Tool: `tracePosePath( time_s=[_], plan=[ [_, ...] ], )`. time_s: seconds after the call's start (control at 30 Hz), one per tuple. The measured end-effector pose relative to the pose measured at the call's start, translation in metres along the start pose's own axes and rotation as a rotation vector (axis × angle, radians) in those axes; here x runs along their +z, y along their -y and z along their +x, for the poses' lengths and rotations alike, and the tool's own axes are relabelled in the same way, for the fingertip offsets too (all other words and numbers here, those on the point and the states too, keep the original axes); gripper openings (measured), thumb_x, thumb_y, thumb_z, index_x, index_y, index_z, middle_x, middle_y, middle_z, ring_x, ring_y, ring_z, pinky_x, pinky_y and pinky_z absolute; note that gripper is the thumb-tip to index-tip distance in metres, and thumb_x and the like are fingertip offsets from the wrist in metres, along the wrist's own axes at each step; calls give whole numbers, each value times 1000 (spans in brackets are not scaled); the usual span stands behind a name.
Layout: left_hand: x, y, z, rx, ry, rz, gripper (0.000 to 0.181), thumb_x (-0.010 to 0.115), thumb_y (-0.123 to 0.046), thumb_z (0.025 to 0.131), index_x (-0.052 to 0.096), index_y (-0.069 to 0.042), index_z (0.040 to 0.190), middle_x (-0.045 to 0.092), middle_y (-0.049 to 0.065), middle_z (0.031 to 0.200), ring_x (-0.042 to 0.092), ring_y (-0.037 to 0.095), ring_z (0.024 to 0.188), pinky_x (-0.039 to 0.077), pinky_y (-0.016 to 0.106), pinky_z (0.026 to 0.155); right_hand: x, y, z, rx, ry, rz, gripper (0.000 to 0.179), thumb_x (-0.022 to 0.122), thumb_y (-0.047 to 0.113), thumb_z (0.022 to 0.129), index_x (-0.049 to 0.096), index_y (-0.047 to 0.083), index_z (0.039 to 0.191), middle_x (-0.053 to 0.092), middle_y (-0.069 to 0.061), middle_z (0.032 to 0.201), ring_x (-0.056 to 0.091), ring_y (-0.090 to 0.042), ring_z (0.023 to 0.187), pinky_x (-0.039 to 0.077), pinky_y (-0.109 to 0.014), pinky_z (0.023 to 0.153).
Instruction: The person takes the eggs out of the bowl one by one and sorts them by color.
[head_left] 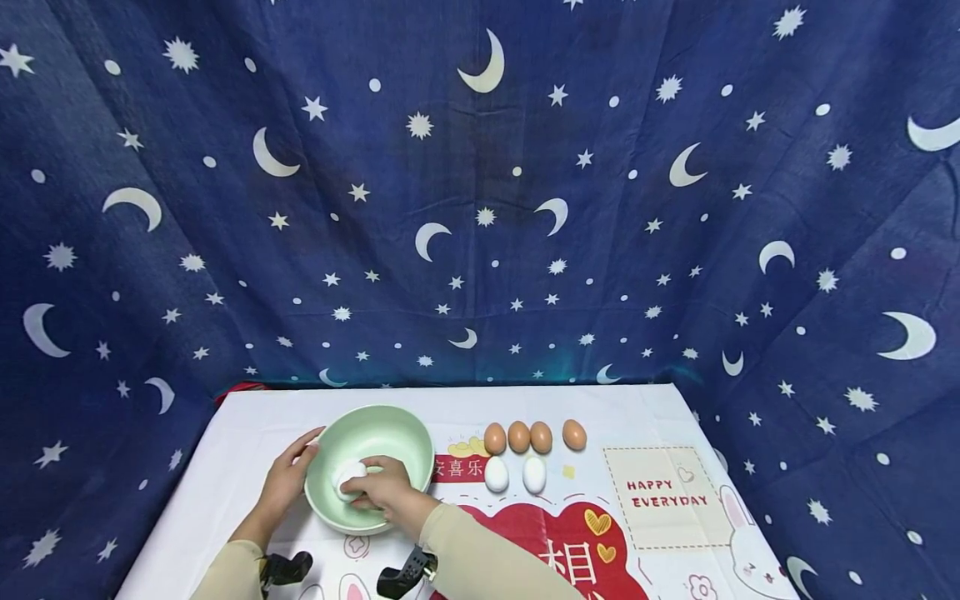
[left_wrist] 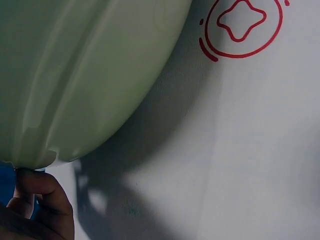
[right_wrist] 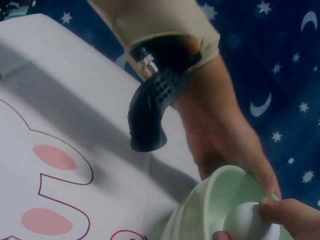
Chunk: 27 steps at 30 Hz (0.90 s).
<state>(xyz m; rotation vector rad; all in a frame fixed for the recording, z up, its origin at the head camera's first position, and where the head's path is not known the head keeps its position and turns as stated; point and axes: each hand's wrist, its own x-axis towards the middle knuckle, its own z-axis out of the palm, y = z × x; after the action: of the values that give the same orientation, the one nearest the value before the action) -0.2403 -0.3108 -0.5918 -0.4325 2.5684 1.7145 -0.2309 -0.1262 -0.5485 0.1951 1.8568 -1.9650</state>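
A light green bowl [head_left: 382, 425] stands at the left of the white table. My left hand [head_left: 288, 475] grips its left rim; in the left wrist view bent fingers [left_wrist: 47, 192] show at the bowl's edge [left_wrist: 100, 100]. My right hand [head_left: 390, 492] reaches inside the bowl and holds a white egg [head_left: 349, 479] between thumb and fingers, low over the bottom. From the right wrist view the egg [right_wrist: 245, 223] is seen inside the rim, with the right fingertips on both sides of it. Whether the egg touches the bottom cannot be told.
Right of the bowl, several brown eggs [head_left: 518, 437] lie in a row, one [head_left: 574, 435] a little apart. Two white eggs, one left [head_left: 497, 475] and one right [head_left: 534, 474], lie in front of them. A printed white cloth [head_left: 637, 417] covers the table; a dark blue curtain [head_left: 480, 250] hangs behind.
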Motion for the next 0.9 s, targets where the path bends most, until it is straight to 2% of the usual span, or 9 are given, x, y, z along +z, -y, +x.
tracePosePath(
  time_s=[0.3,0.5,0.73,0.9],
  plan=[
    [-1,1,0,-16,0,34,53,42,-45,105,44,-14,149,50,21,130,57,12,95,53,20,71,-21,2,-8,-21,98,65,50,70,-12,74,59,-6,123,69,-11,92,71,-20,71,60,-37,68],
    [-1,-1,0,-13,1,55,54,41,-45,105,43,-15,149,50,21,132,56,15,95,53,22,68,-39,3,-15,-49,140,129,56,68,-10,78,53,-9,132,67,-12,99,69,-15,77,59,-36,73],
    [-1,0,1,-20,13,74,55,40,-47,105,42,-15,150,49,22,135,56,18,97,52,22,68,-59,10,-27,-73,172,105,57,70,-4,82,52,-6,136,65,-12,103,69,-17,84,59,-36,77],
    [-2,0,0,-22,15,81,56,39,-48,105,41,-15,150,48,22,134,55,19,99,52,23,68,-76,16,-37,-118,173,82,55,71,-4,81,53,-1,133,63,-11,103,68,-16,76,59,-41,76]
  ],
)
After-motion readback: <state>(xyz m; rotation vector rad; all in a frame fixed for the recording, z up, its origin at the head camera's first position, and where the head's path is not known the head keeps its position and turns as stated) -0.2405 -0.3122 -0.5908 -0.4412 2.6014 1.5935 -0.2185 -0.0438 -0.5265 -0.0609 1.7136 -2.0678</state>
